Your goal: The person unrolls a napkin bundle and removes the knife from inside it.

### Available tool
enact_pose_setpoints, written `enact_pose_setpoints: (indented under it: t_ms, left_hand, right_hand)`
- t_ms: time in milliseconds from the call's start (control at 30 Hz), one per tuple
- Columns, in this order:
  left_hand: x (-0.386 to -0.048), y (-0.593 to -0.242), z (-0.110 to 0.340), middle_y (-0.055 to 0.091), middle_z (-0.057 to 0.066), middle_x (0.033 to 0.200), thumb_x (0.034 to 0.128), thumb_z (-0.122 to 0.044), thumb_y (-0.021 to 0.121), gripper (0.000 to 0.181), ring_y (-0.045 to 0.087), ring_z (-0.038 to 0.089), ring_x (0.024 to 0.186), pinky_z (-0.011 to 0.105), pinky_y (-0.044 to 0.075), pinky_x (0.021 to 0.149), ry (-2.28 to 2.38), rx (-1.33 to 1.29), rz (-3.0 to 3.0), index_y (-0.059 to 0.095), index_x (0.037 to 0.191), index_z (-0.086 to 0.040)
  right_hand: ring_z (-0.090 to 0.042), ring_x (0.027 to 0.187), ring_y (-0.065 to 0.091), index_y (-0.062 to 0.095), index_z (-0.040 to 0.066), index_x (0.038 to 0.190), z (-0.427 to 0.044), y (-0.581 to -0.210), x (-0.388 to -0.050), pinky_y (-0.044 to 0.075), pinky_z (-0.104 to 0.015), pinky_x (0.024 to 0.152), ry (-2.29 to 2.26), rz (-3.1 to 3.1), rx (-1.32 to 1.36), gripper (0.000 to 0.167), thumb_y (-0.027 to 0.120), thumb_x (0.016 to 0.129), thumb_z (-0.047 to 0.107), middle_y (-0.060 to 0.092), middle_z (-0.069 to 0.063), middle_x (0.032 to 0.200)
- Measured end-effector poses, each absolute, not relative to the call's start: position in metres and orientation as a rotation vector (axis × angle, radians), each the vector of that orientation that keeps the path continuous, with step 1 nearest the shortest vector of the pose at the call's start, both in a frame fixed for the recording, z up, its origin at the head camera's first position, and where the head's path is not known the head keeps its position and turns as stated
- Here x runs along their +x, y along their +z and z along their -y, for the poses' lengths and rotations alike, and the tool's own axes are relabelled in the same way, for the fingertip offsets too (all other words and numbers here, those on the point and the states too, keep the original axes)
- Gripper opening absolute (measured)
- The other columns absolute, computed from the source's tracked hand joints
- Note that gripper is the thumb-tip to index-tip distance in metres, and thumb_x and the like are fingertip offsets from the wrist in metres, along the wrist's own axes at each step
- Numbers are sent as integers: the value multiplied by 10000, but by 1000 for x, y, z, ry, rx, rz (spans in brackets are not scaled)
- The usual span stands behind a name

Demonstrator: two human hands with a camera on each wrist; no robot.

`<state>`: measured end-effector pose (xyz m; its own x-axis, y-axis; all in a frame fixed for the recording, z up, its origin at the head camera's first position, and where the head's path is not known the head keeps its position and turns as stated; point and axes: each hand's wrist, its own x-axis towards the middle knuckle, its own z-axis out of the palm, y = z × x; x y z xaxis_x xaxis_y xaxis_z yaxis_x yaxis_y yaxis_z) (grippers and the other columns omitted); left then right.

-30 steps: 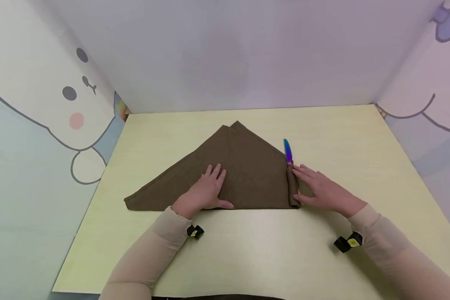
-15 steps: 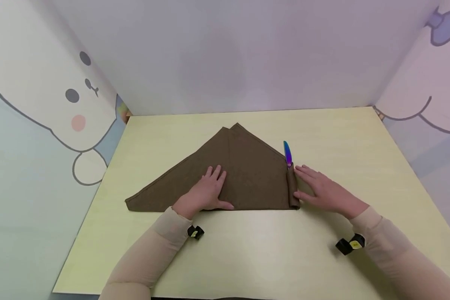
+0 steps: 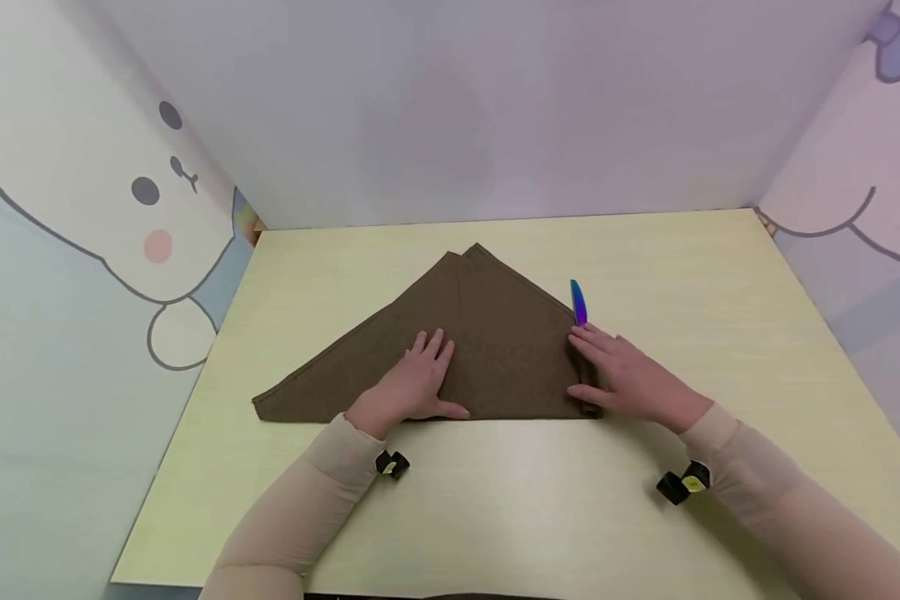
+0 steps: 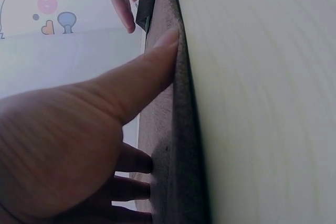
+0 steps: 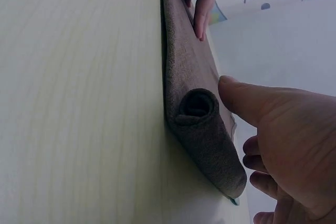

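A brown cloth napkin (image 3: 513, 350) lies folded into a wide triangle, its right end rolled into a narrow tube (image 5: 210, 145). From the far end of that tube sticks the shiny blue-purple blade of a table knife (image 3: 578, 302); the rest of the knife is hidden in the cloth. My left hand (image 3: 411, 385) rests on the middle of the napkin with fingers spread and the thumb along its near edge. Over the rolled end is my right hand (image 3: 633, 379), fingers extended and thumb tip beside the roll. The right wrist view shows the roll's spiral end.
A pale wooden table (image 3: 465, 508) carries the napkin. White wall panel (image 3: 480, 117) stands behind it, with cartoon-printed walls at left and right. Dark camera mounts (image 3: 682, 483) are strapped on both wrists.
My right hand draws back slightly from the roll's right side, then shifts left over it, covering most of the tube and the knife blade's base. The left hand stays put.
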<state>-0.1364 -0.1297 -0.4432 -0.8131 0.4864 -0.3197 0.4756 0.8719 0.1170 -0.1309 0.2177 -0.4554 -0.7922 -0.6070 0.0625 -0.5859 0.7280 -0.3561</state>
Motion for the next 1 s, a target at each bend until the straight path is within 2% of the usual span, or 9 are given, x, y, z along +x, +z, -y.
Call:
enact_pose_setpoints:
  t_ms: [400, 1000]
  left_hand:
    - [-138, -444, 129, 89, 229, 1577, 742, -719, 640, 1149, 98, 454, 1424, 519, 326, 1063, 31, 707, -2694, 198, 1522, -1]
    - [-137, -443, 128, 100, 231, 1575, 748, -717, 636, 1142, 103, 452, 1424, 515, 329, 1061, 24, 711, -2696, 199, 1522, -1]
  right_hand:
    - [-383, 1392, 289, 432, -30, 1422, -214, -462, -132, 287, -634, 1029, -491, -2880, -1041, 820, 663, 862, 523, 370, -197, 1491]
    - [-388, 1406, 251, 423, -58, 1416, -223, -460, -130, 281, -617, 1042, -511, -2853, -964, 839, 652, 865, 533, 341, -212, 1503]
